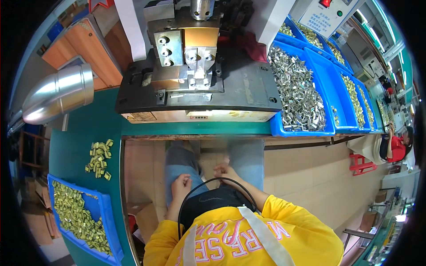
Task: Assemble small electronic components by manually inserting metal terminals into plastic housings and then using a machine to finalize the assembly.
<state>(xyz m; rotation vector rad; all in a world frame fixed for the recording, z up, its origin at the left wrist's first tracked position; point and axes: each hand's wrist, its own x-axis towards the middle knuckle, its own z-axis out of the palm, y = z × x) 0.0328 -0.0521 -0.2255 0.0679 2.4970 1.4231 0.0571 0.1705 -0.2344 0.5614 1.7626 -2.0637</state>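
My left hand [181,186] rests on my left thigh with its fingers curled in, and nothing shows in it. Over the lap, my right hand [227,173] is loosely closed, also with nothing visible between the fingers. Both lie below the edge of the green bench [195,129], apart from each other and touching none of the parts. In front of them stands a press with a black base [239,84]; its metal die [200,66] sits under the ram [202,9].
Right of the press, a blue bin [328,88] adjoins another full of silvery metal pieces [297,91]. At left are loose yellow-green parts [99,158], a blue tray [108,221] of similar parts, and a metal lamp [60,95]. A person [396,146] sits far right near a red stool [361,164].
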